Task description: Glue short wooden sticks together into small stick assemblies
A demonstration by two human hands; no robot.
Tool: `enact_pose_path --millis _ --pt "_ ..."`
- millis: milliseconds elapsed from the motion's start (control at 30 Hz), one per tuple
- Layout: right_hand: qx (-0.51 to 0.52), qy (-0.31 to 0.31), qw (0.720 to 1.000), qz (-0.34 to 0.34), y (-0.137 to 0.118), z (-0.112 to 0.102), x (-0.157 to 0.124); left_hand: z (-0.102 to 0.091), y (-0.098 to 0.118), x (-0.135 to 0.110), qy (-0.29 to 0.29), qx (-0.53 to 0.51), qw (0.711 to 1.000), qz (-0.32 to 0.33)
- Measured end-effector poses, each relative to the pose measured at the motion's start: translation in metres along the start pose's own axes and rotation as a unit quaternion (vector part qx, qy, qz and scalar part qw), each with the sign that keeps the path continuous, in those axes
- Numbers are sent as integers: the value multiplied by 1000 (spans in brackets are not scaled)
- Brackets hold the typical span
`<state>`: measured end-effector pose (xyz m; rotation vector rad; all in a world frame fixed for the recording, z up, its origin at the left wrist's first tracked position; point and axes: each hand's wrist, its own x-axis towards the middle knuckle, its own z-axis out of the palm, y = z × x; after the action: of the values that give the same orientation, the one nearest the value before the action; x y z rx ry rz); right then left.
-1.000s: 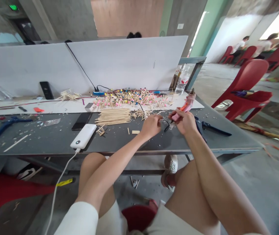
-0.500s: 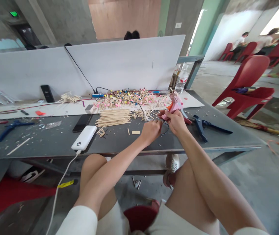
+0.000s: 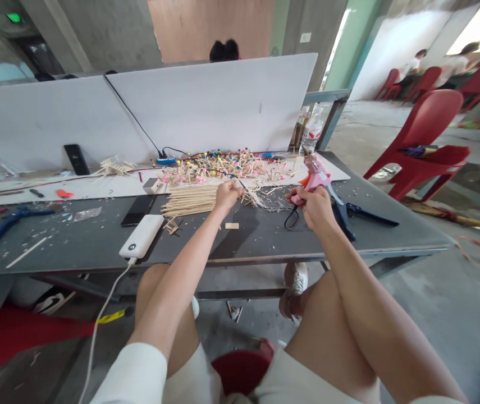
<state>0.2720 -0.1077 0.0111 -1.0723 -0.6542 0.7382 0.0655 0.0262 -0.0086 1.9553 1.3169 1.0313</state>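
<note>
My right hand (image 3: 318,209) is closed round the handle of a pink hot glue gun (image 3: 319,175) with an orange trigger, tilted above the table's right part. A black cord loop (image 3: 291,219) hangs just below that hand. To the left, my left hand (image 3: 227,197) is closed with its fingertips together at the right end of a row of wooden sticks (image 3: 187,201). What those fingertips hold, if anything, is too small to make out. Behind it spreads a pile of short sticks with coloured balls (image 3: 218,165). A small wooden block (image 3: 232,226) lies nearer the front edge.
Blue-handled pliers (image 3: 343,216) lie right of the glue gun. A white power bank (image 3: 142,235) with a cable and a dark phone (image 3: 137,210) are at left. A water bottle (image 3: 312,132) stands by the white partition (image 3: 206,106). A red chair (image 3: 429,134) stands right.
My left hand has moved left and away from my right hand, over to the sticks. The glue gun has shifted slightly right in my right hand, and the black cord loop shows more.
</note>
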Motion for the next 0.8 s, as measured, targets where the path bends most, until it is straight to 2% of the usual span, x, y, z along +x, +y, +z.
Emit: enact_pose_path --millis 100,200,333,433,533,667,733,800 --pt "16 -22 1000 14 -1 4 -4 10 10 -1 -42 -14 997 69" --pt "40 -53 998 17 -2 9 -8 22 20 -14 -82 42 983 156" --pt "45 -96 994 -3 -2 17 -14 41 32 -39 -177 42 934 308" --pt "40 -118 992 -8 -2 20 -17 49 35 -51 -230 95 896 369" --pt "29 -119 992 -9 -4 18 -18 54 32 -58 -247 129 881 382" --pt "6 -109 994 -4 -8 12 -19 69 31 -65 -212 64 906 360" --pt "-1 -102 995 1 -9 9 -19 76 35 -69 -228 10 914 335" --pt "-6 -92 996 -1 -9 7 -18 80 39 -72 -237 -2 916 324"
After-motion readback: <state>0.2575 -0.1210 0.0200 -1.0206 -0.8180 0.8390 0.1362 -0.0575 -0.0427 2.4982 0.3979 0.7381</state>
